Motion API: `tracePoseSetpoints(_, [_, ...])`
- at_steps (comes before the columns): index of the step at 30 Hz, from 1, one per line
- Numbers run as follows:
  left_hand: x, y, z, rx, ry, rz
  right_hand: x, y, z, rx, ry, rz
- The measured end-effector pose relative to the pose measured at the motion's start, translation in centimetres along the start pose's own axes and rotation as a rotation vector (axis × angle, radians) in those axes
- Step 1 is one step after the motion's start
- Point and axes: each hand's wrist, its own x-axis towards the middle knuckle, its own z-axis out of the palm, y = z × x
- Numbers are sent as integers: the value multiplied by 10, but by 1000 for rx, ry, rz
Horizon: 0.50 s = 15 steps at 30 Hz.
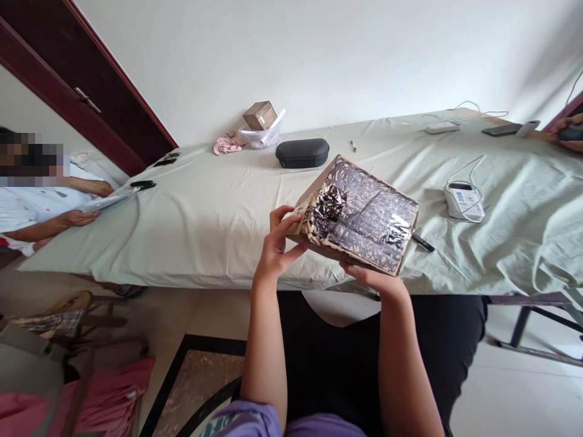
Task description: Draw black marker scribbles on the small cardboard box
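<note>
1. Two hands on one box [359,215] here, and I'm holding it tilted just above the near edge of the table [204,206].
2. My left hand [276,246] is curled at the box's left end, fingertips pinching the wrapped corner, thumb up against the paper.
3. My right hand [376,278] sits under the box, palm up, fingers mostly hidden beneath it, so I can't tell how far they close.
4. The box wears brown-and-black patterned paper with shiny tape patches and a dark bow [330,203] near its left end.
5. Just right of the box a marker [423,243] lies on the cloth, and farther right a white device [463,201] with a cable.
6. Behind the box sits a black case [302,152]; beyond that, a small carton [260,115] by the wall.
7. At far left another person's hand [77,217] holds a tablet [109,200].
</note>
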Motion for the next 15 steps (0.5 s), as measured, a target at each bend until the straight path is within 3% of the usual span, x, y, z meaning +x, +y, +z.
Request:
tracePoseSetpoints(6, [2,-7,4,-57,-35,55,-1,4,-7,-33,18,-12])
tracePoseSetpoints(9, [1,-1,-2,-134,-44,18,3,4,-1,107,109,-29])
tracePoseSetpoints(12, [-2,11,-9,-208,-140,22,6,10,3,354,259,-41])
tracePoseSetpoints(15, [-3,24,-7,-105,-104,19,9,18,3,406,260,2])
